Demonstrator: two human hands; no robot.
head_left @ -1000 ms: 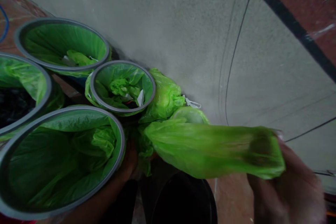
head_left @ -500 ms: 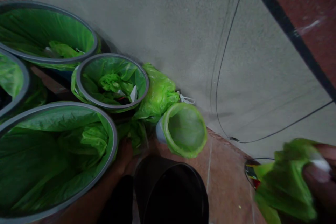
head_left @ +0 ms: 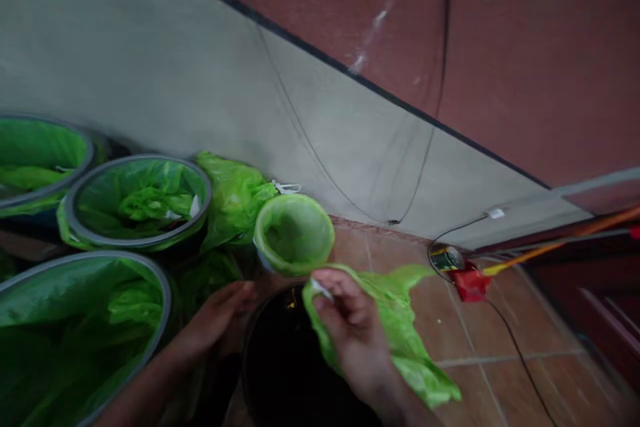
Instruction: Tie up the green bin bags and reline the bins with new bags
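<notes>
A light-green plastic bag [head_left: 415, 340] hangs from my right hand [head_left: 353, 327], its edge with a white strip pinched between thumb and fingers. This hand is above a black bin [head_left: 280, 353], whose dark inside shows little. My left hand [head_left: 223, 313] is at the bin's left rim, fingers stretched out, holding nothing that I can see; whether it touches the rim I cannot tell. Just beyond the black bin stands a small bin lined with a green bag [head_left: 295, 233]. A tied green bag with white strings [head_left: 235, 197] leans by the wall.
Larger grey-rimmed bins with green liners stand at the left, one in front [head_left: 165, 287], one farther back [head_left: 205, 190]. At the right, a can [head_left: 447, 257], a red broom head or similar piece [head_left: 470, 282] and a cable [head_left: 520, 353] lie on the tiled floor.
My right hand has brought the green bag from the far right to above the black bin. My left hand has come up from low between the bins. The view has swung right.
</notes>
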